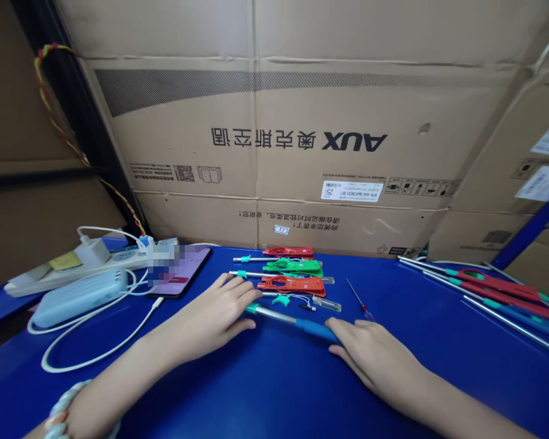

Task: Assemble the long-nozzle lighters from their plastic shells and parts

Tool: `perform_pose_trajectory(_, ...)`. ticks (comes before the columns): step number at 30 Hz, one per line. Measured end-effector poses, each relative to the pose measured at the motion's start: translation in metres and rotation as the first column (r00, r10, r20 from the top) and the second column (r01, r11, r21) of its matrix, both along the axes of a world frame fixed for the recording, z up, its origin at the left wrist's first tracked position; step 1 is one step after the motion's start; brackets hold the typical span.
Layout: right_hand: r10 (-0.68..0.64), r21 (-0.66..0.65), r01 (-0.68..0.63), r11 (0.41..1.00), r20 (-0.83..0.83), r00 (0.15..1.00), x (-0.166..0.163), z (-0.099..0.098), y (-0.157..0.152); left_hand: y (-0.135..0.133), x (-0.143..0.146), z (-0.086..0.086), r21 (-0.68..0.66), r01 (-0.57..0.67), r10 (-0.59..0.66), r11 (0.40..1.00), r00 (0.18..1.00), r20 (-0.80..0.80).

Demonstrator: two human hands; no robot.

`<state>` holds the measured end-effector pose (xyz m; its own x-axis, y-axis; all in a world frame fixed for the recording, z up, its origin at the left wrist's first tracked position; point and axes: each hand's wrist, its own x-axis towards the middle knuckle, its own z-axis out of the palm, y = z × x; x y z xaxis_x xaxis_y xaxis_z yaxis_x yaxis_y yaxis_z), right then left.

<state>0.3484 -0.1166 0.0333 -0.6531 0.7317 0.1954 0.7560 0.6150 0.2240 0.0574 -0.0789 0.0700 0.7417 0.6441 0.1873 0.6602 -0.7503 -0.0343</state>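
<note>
A long-nosed lighter (pixel 283 316) with a blue handle, a metal tube and a teal part slants across the middle of the blue table. My right hand (pixel 375 350) is closed around its blue handle, covering the handle's end. At the teal end, the fingers of my left hand (pixel 229 308) curl over the lighter and hide its tip. Just beyond lie lighter parts: a lower red-orange casing (pixel 297 285), a green casing (pixel 297 267) and a red casing (pixel 290 252), with metal tubes, thin wires and a clear plastic piece (pixel 327 303). A screwdriver (pixel 359 299) lies beyond my right hand.
Several more lighters (pixel 498 283) with red and blue handles lie at the right. On the left are a power strip (pixel 100 265), a light-blue power bank (pixel 80 297), a white cable (pixel 105 364) and a phone (pixel 190 274). A cardboard wall (pixel 279 97) closes off the back.
</note>
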Motion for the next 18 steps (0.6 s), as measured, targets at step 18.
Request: perform_pose_trajectory(18, 0.227, 0.359, -0.219, 0.907, 0.019, 0.974, -0.015, -0.015, -0.026, -0.042, 0.044, -0.029, -0.052, 0.109, -0.111, 0.993, 0.993, -0.048)
